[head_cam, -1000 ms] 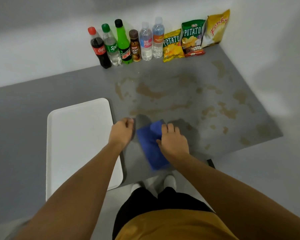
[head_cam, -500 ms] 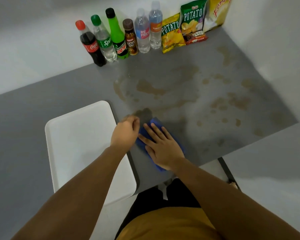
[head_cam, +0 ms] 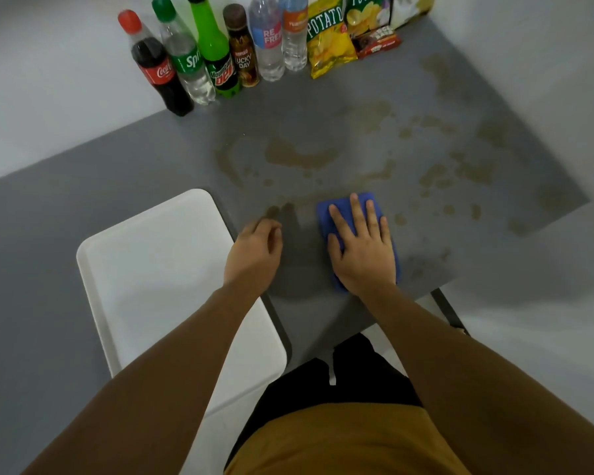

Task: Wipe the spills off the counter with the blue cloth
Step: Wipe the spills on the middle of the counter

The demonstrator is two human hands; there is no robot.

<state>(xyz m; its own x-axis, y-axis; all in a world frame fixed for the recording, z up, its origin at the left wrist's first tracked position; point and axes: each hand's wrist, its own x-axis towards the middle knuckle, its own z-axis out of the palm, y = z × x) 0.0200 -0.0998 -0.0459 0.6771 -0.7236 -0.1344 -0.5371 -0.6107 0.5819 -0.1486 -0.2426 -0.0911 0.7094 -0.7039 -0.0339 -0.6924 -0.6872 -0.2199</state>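
The right hand (head_cam: pixel 362 248) lies flat on the blue cloth (head_cam: pixel 340 209), fingers straight, pressing it to the bench (head_cam: pixel 186 159) near the front edge. The cloth's long axis runs away from the person. The left hand (head_cam: pixel 254 252) rests beside it, fingers loosely curled, its grip holding nothing. The brown spills (head_cam: pixel 299 154) lie beyond and right of the cloth, so the right hand is nearer and the stroke should probably go forward.

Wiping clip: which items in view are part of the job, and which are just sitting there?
Part of the job: blue cloth under the flat right hand; brown spills; grey counter.

Just sitting there: white tray; drink bottles; snack packets; left hand, idle.
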